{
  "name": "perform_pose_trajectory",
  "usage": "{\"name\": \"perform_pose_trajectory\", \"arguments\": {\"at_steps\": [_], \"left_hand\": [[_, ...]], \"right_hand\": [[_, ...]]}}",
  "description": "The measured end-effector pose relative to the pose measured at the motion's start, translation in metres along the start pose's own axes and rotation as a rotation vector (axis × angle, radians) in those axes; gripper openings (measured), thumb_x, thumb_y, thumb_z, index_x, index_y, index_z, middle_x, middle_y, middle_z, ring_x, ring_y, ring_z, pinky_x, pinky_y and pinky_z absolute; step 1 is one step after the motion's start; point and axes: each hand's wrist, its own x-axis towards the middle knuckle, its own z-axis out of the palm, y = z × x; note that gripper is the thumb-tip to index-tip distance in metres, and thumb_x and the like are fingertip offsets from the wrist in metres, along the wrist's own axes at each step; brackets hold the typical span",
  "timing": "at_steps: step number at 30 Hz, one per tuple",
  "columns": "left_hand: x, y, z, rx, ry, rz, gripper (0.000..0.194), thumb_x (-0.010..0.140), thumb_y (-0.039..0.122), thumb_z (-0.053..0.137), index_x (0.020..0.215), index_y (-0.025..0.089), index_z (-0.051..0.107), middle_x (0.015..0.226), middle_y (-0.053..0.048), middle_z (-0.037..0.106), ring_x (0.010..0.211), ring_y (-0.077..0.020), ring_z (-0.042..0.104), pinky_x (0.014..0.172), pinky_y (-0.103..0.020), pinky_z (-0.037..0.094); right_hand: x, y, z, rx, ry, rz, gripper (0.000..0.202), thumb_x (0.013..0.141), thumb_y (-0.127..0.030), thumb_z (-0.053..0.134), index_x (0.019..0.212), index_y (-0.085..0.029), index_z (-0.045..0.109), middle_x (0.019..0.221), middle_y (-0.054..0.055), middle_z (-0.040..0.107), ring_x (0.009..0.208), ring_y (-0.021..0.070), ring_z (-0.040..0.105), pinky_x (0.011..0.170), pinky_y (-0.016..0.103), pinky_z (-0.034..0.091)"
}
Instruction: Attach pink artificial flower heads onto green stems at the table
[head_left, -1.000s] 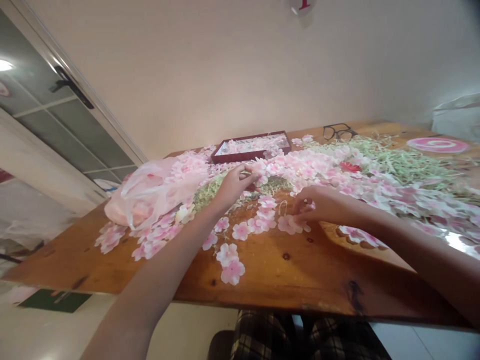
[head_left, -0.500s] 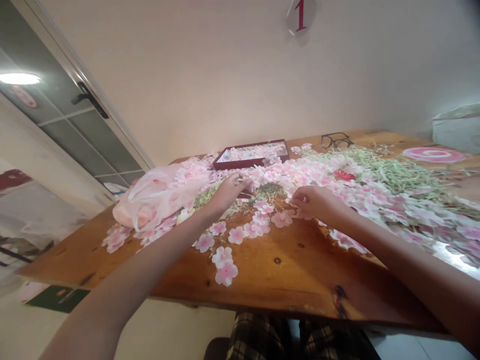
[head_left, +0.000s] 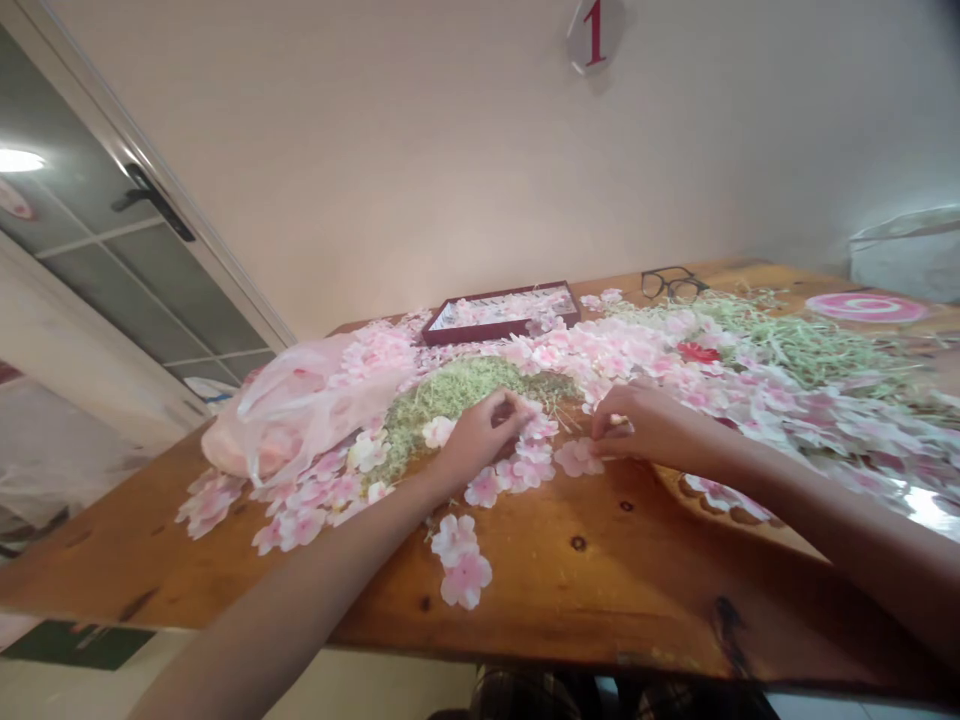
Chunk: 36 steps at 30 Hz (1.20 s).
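Left hand [head_left: 487,435]: drawn nearer the body than in the earlier frame, off the green mossy mound [head_left: 465,385], down to the far end of the blossom row [head_left: 517,470].
Left fingers: loosely curled, tips close together at the petals; cannot tell whether anything is pinched.
Right hand [head_left: 649,425]: shifted only slightly, if at all; curled nearly shut, tips touching the paler blossoms [head_left: 577,457]; cannot tell whether gripping or merely resting against them.
Blossom row: lies between both hands, directly under and beside the left, therefore nearer to that one.
Row's long axis: slants from the left fingertips toward the near left side of the table [head_left: 540,590], passing beneath the left wrist side.
Paler blossoms: sit between the row and the right fingertips, nearer the right hand.
Lone blossom cluster [head_left: 465,575]: lies apart from the row, toward the near edge, below the left wrist.
Mossy mound: sits beyond the left hand, toward the shallow dark-red box [head_left: 480,330].
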Motion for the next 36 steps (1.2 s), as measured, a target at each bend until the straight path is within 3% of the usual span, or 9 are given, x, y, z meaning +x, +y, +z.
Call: {"name": "perform_pose_trajectory", "arguments": {"at_steps": [4, 9, 14, 17, 22, 27, 29, 33, 36], "left_hand": [[-0.004, 0.005, 0.000, 0.508, -0.110, 0.214, 0.025, 0.078, 0.041, 0.034, 0.077, 0.020, 0.048, 0.066, -0.001, 0.053, 0.061, -0.0123, 0.048, 0.057, -0.025, 0.035], [-0.003, -0.001, -0.006, 0.752, -0.015, 0.202, 0.020, 0.078, 0.036, 0.034, 0.075, 0.020, 0.045, 0.067, -0.001, 0.051, 0.060, -0.0133, 0.046, 0.053, -0.025, 0.031], [-0.003, -0.002, -0.009, 0.780, 0.018, 0.157, 0.017, 0.077, 0.034, 0.034, 0.074, 0.020, 0.044, 0.067, -0.001, 0.052, 0.060, -0.0130, 0.047, 0.052, -0.024, 0.031], [-0.003, 0.001, -0.007, 0.754, 0.058, 0.174, 0.018, 0.078, 0.034, 0.032, 0.076, 0.020, 0.044, 0.068, -0.001, 0.052, 0.062, -0.0128, 0.047, 0.054, -0.024, 0.032], [-0.002, 0.001, -0.005, 0.713, 0.090, 0.204, 0.019, 0.079, 0.035, 0.032, 0.078, 0.019, 0.044, 0.070, -0.001, 0.053, 0.067, -0.0131, 0.048, 0.057, -0.024, 0.034], [-0.002, 0.000, -0.006, 0.643, 0.142, 0.213, 0.018, 0.078, 0.034, 0.034, 0.079, 0.019, 0.045, 0.073, 0.000, 0.054, 0.070, -0.0124, 0.049, 0.060, -0.024, 0.035], [-0.001, -0.001, -0.007, 0.589, 0.199, 0.203, 0.018, 0.078, 0.034, 0.034, 0.078, 0.019, 0.045, 0.073, 0.001, 0.054, 0.070, -0.0116, 0.049, 0.062, -0.023, 0.035], [0.001, -0.003, -0.009, 0.494, 0.256, 0.175, 0.020, 0.078, 0.036, 0.035, 0.078, 0.019, 0.045, 0.071, 0.001, 0.053, 0.067, -0.0105, 0.049, 0.063, -0.023, 0.036], [0.001, -0.004, -0.009, 0.454, 0.250, 0.162, 0.020, 0.078, 0.036, 0.035, 0.077, 0.019, 0.045, 0.069, 0.002, 0.053, 0.064, -0.0099, 0.049, 0.062, -0.023, 0.036]], "right_hand": [[0.001, -0.004, 0.003, -0.039, 0.108, -0.054, 0.024, 0.072, -0.038, 0.051, 0.089, -0.023, 0.060, 0.087, 0.004, 0.059, 0.083, 0.0192, 0.050, 0.072, 0.031, 0.038], [0.002, -0.007, 0.014, -0.090, 0.098, -0.230, 0.027, 0.080, -0.034, 0.042, 0.102, -0.026, 0.054, 0.105, 0.004, 0.053, 0.098, 0.0214, 0.042, 0.083, 0.036, 0.034], [0.004, -0.012, 0.013, -0.063, 0.166, -0.208, 0.026, 0.083, -0.029, 0.036, 0.083, -0.019, 0.060, 0.087, 0.005, 0.059, 0.086, 0.0181, 0.048, 0.079, 0.032, 0.037], [0.006, -0.016, 0.017, -0.038, 0.223, -0.253, 0.026, 0.082, -0.031, 0.039, 0.096, -0.020, 0.057, 0.101, 0.005, 0.056, 0.095, 0.0182, 0.046, 0.084, 0.033, 0.035], [0.011, -0.013, 0.026, -0.061, 0.099, -0.279, 0.031, 0.083, -0.029, 0.035, 0.108, -0.022, 0.053, 0.109, 0.003, 0.054, 0.101, 0.0208, 0.043, 0.087, 0.037, 0.033], [0.004, -0.016, -0.001, 0.104, 0.273, -0.246, 0.027, 0.083, -0.029, 0.037, 0.098, -0.020, 0.058, 0.100, 0.004, 0.058, 0.097, 0.0191, 0.047, 0.086, 0.035, 0.034], [-0.002, -0.023, -0.016, 0.253, 0.193, -0.200, 0.029, 0.083, -0.033, 0.035, 0.092, -0.022, 0.060, 0.095, 0.004, 0.060, 0.092, 0.0177, 0.051, 0.081, 0.032, 0.038], [-0.008, -0.033, -0.025, 0.401, -0.209, -0.241, 0.032, 0.083, -0.036, 0.034, 0.078, -0.020, 0.062, 0.083, 0.003, 0.061, 0.076, 0.0142, 0.055, 0.071, 0.027, 0.042], [-0.008, -0.035, -0.022, 0.362, -0.293, -0.306, 0.028, 0.081, -0.037, 0.040, 0.078, -0.019, 0.062, 0.079, 0.003, 0.060, 0.075, 0.0145, 0.054, 0.071, 0.028, 0.041]]}}
